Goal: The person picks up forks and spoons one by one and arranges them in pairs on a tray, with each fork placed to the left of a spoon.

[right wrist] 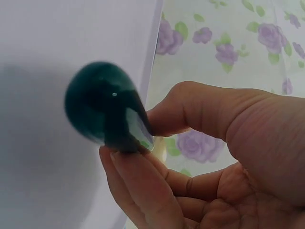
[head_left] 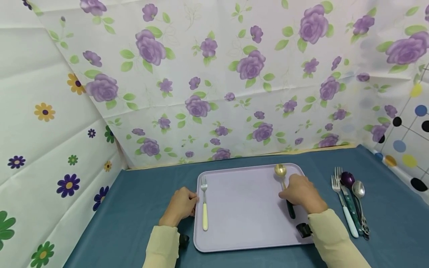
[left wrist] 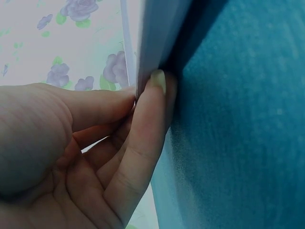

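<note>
A lilac rectangular tray (head_left: 241, 212) lies on the table. At its left rim my left hand (head_left: 181, 206) pinches the edge; in the left wrist view, thumb and fingers (left wrist: 147, 124) meet at the rim. Over the tray's right side, my right hand (head_left: 301, 191) holds a spoon (head_left: 280, 170) with a gold bowl and a dark green handle. The bowl points to the back of the tray. In the right wrist view the handle's rounded end (right wrist: 102, 102) faces the camera, between thumb and fingers. A fork (head_left: 205, 208) with a pale yellow handle lies along the tray's left side.
Right of the tray lies a group of cutlery: a white-handled fork (head_left: 345, 210), another fork, a purple-bowled spoon (head_left: 348, 180) and a silver spoon (head_left: 359, 190). A blue-green cloth (head_left: 134, 223) covers the table. Flower-patterned sheets (head_left: 214, 93) hang behind and at the sides.
</note>
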Motion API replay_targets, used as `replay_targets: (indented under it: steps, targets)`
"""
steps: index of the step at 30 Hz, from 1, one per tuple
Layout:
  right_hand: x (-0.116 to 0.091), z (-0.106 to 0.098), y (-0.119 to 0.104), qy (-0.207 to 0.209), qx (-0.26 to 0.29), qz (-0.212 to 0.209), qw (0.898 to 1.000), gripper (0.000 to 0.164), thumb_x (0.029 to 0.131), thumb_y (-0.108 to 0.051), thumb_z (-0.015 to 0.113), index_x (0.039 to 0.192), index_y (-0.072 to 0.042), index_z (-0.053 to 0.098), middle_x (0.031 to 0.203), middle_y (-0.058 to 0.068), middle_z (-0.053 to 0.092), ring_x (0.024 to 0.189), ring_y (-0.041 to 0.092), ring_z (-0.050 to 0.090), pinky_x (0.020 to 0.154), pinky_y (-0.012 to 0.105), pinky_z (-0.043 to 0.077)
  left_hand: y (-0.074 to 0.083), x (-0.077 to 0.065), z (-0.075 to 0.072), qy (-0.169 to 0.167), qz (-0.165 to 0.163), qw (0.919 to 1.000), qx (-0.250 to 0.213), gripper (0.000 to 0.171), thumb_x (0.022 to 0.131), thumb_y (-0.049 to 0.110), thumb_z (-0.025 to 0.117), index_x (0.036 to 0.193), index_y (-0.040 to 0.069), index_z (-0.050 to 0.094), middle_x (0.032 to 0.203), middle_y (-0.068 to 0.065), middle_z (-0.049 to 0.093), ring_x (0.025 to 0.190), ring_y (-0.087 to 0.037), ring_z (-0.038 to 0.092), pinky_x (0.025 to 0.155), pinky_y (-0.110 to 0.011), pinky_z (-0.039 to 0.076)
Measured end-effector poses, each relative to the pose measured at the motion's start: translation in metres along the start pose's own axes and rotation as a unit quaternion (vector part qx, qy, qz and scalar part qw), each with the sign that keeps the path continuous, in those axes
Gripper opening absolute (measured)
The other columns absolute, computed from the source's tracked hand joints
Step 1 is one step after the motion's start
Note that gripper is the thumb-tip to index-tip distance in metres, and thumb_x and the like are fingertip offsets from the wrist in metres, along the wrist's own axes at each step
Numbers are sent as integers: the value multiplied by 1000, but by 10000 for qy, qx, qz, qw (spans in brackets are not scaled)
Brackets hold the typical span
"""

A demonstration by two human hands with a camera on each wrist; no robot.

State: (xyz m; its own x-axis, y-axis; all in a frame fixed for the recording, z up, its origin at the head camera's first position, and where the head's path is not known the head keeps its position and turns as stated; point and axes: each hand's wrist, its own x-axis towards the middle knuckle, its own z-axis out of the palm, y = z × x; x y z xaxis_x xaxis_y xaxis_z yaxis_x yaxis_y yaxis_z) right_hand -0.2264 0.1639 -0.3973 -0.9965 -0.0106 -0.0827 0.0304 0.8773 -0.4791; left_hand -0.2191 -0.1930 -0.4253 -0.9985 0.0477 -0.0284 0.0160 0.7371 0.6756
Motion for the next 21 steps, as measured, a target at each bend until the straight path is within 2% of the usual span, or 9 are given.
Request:
replay_targets:
  steps: [5, 12, 21]
  targets:
    - [0, 6, -7, 37, -27, -129, 9999, 25, 74, -18, 72, 72, -3, 52, 63, 8, 51, 53, 20, 49, 46, 32, 40, -2, 0, 1, 9, -19, 10000, 32, 16, 93, 4, 59, 93, -1, 75, 61, -6, 59, 49, -14, 57, 47, -28, 53]
    - [2, 12, -22, -7, 133, 1, 9999, 25, 73, -17, 72, 74, -2, 52, 65, 9, 52, 54, 21, 51, 45, 32, 42, -2, -1, 1, 34, 23, 10000, 47, 16, 93, 4, 60, 92, -1, 75, 61, -6, 60, 49, -14, 57, 47, -28, 52]
    - [6, 23, -38, -33, 167, -101, 9998, 25, 73, -18, 72, 72, -4, 53, 63, 9, 53, 52, 21, 51, 45, 31, 41, -2, 2, 1, 17, -73, 10000, 7, 17, 93, 5, 59, 94, -1, 75, 62, -7, 60, 49, -14, 57, 47, -28, 53]
